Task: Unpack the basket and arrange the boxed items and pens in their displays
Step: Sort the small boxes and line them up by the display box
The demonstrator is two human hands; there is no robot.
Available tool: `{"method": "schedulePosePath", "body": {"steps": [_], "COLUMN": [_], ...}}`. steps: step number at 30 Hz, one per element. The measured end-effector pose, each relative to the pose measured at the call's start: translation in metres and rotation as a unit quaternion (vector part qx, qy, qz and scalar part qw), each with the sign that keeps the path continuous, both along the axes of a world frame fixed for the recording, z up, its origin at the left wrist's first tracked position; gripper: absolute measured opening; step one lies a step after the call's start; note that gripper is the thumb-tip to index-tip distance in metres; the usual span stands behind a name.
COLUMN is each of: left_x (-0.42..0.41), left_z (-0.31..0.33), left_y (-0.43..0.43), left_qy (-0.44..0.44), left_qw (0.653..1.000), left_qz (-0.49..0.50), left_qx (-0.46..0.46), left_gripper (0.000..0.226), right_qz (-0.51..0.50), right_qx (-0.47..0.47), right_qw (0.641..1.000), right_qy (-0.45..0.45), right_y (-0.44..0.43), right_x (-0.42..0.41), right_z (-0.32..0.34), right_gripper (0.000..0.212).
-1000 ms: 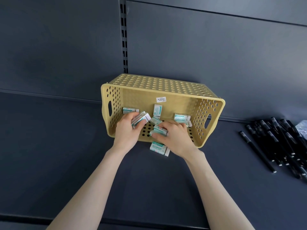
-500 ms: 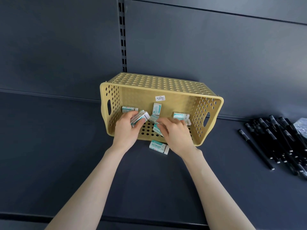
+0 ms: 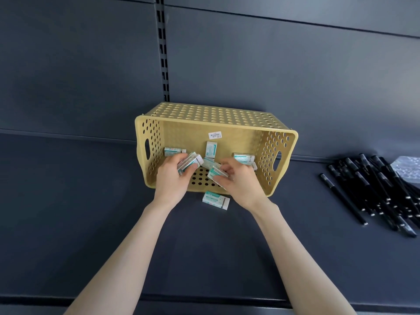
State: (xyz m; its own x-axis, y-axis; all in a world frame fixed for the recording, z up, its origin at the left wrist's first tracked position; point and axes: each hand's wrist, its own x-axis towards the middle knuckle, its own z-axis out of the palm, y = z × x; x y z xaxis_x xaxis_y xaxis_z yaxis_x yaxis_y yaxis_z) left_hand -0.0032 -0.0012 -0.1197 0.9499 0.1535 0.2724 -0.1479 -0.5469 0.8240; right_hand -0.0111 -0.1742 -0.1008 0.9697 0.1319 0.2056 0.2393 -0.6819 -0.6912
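Observation:
A yellow perforated basket (image 3: pixel 227 117) lies tipped on its side on the dark shelf, its opening facing me. Several small white-and-teal boxes lie inside it, one (image 3: pixel 175 151) at the left, one (image 3: pixel 211 149) upright in the middle and one (image 3: pixel 243 157) at the right. My left hand (image 3: pixel 172 178) grips a small stack of boxes (image 3: pixel 190 163) at the basket's mouth. My right hand (image 3: pixel 238 180) pinches another box (image 3: pixel 217 172) beside it. One more box (image 3: pixel 216 200) lies on the shelf just in front of the basket.
A pile of black pens (image 3: pixel 375 192) lies on the shelf at the right, with a clear plastic wrapper (image 3: pixel 409 168) behind it. The shelf's back panel and a slotted upright (image 3: pixel 164 53) rise behind the basket. The shelf's front edge (image 3: pixel 204 300) runs below my forearms.
My right hand has lifted its box slightly and turned it inside the basket's mouth. My left hand stays put with its stack. The box on the shelf has not moved.

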Motion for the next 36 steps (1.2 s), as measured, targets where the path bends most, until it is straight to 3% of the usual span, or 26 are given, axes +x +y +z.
{"method": "schedulePosePath", "body": {"steps": [3, 9, 22, 32, 36], "left_x": [-0.009, -0.052, -0.096, -0.095, -0.091], "left_z": [0.006, 0.005, -0.003, -0.003, -0.012], "left_y": [-0.003, -0.004, 0.007, 0.007, 0.005], "left_qy": [-0.004, 0.045, 0.007, 0.013, 0.007], "left_qw": [0.999, 0.996, 0.997, 0.998, 0.986], "left_qz": [0.013, 0.002, -0.013, -0.009, 0.011], "left_qx": [-0.043, -0.083, 0.079, 0.065, 0.166], "left_gripper": [0.034, 0.021, 0.028, 0.036, 0.039], "right_qz": [0.012, 0.027, 0.022, 0.001, -0.024], "right_qx": [0.111, 0.037, -0.043, -0.034, -0.131], "right_qw": [0.992, 0.997, 0.999, 0.996, 0.987], "right_qy": [0.058, 0.063, 0.009, -0.08, -0.086], "right_y": [-0.008, -0.002, 0.008, 0.01, 0.01], "right_x": [-0.018, -0.047, -0.074, -0.08, -0.076], "right_z": [0.004, -0.004, -0.013, -0.019, -0.026], "right_gripper": [0.023, 0.019, 0.022, 0.036, 0.039]}}
